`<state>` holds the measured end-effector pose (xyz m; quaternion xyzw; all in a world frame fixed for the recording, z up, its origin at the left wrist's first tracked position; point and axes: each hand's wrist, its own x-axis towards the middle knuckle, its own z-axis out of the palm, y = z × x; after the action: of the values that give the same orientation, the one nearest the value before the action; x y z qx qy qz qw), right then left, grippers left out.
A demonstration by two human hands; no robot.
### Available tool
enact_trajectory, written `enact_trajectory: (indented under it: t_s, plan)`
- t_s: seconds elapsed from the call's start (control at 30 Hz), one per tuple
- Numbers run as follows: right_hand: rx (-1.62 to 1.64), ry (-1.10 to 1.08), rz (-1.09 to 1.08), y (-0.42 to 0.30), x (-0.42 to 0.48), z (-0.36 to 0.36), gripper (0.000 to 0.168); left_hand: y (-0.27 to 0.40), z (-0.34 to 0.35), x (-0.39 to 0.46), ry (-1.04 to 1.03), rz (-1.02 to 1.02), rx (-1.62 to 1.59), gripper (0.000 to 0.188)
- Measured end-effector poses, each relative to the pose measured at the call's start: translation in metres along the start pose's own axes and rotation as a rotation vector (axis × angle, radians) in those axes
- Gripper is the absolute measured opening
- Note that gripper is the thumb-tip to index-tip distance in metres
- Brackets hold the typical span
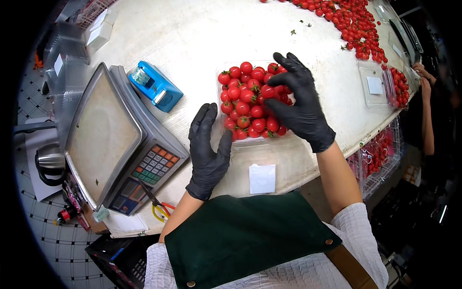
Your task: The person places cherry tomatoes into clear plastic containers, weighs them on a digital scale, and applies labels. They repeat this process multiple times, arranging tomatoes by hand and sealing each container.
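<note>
A clear plastic clamshell box (pixel 258 142) lies before me with its lid folded open towards me, a white square label on the lid. Cherry tomatoes (pixel 242 108), several with green calyxes, fill its base in a heap. My left hand (pixel 209 151), in a black glove, is at the box's left side, thumb near its lower left corner, fingers pointing away from me. Over the box's right side is my right hand (pixel 299 101), also black-gloved, its fingers spread and bent, thumb and index fingertip at the tomatoes. Whether it grips one, I cannot tell.
A digital scale (pixel 104 137) stands left, with a blue tape dispenser (pixel 157 86) beyond it and scissors (pixel 158 206) near the front edge. Loose tomatoes (pixel 355 30) spread across the far right. Another open box (pixel 371 97) lies right, near a co-worker's hands (pixel 425 74). Stacked clear boxes (pixel 66 79) stand far left.
</note>
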<state>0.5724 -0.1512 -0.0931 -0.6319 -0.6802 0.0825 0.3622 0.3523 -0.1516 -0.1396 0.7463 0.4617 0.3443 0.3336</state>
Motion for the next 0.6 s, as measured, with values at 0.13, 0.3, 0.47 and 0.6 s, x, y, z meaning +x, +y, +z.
enact_trajectory:
  t_s: [0.13, 0.3, 0.47, 0.6]
  plan:
    - [0.744, 0.131, 0.366, 0.007, -0.026, -0.018, 0.028, 0.011, -0.003, 0.009, 0.039, 0.201, 0.275, 0.051]
    - [1.014, 0.245, 0.661, 0.012, -0.050, -0.024, 0.027, 0.040, 0.010, 0.029, -0.220, 0.432, 0.469, 0.049]
    - [0.932, 0.157, 0.629, 0.013, -0.067, -0.032, 0.020, 0.036, 0.012, 0.036, -0.224, 0.455, 0.415, 0.042]
    - [0.950, 0.204, 0.590, 0.023, -0.080, -0.020, 0.019, 0.027, 0.002, 0.050, -0.097, 0.363, 0.227, 0.039]
